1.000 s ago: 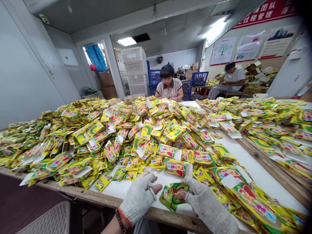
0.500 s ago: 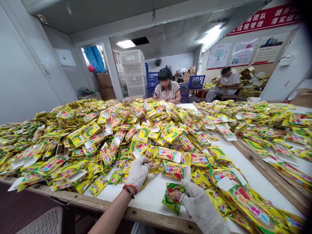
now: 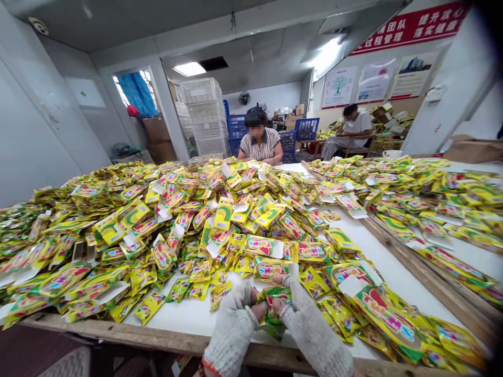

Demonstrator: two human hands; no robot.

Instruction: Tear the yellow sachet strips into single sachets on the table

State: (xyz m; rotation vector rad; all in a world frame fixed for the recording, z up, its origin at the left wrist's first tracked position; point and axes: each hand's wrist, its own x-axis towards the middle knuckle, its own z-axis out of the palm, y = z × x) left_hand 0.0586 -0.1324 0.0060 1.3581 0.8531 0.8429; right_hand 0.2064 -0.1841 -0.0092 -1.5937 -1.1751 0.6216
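My left hand (image 3: pixel 234 322), in a white knit glove with bare fingertips, is closed with its thumb and fingers on the left side of a small shiny green packet (image 3: pixel 274 330). My right hand (image 3: pixel 312 322), gloved alike, pinches the same packet from the right. Whether a second packet lies between the fingers is hidden. Just beyond them lies a yellow box printed "TWINS" (image 3: pixel 268 268) with a white flap up. Loose yellow packets (image 3: pixel 150 307) lie to the left, and a large "TWINS" box (image 3: pixel 393 322) rests on packets at the right.
A wide heap of yellow boxes and packets (image 3: pixel 196 204) covers the table's far and left parts. A wooden strip (image 3: pixel 408 262) divides the white tabletop (image 3: pixel 188 317). Across the table sits a person (image 3: pixel 260 144); another (image 3: pixel 353 131) sits farther back. White crates (image 3: pixel 206 115) stand stacked behind.
My left hand has come from the packets at the heap's edge to my right hand, and now grips the green packet too. The right hand has stayed close to its place, still holding it.
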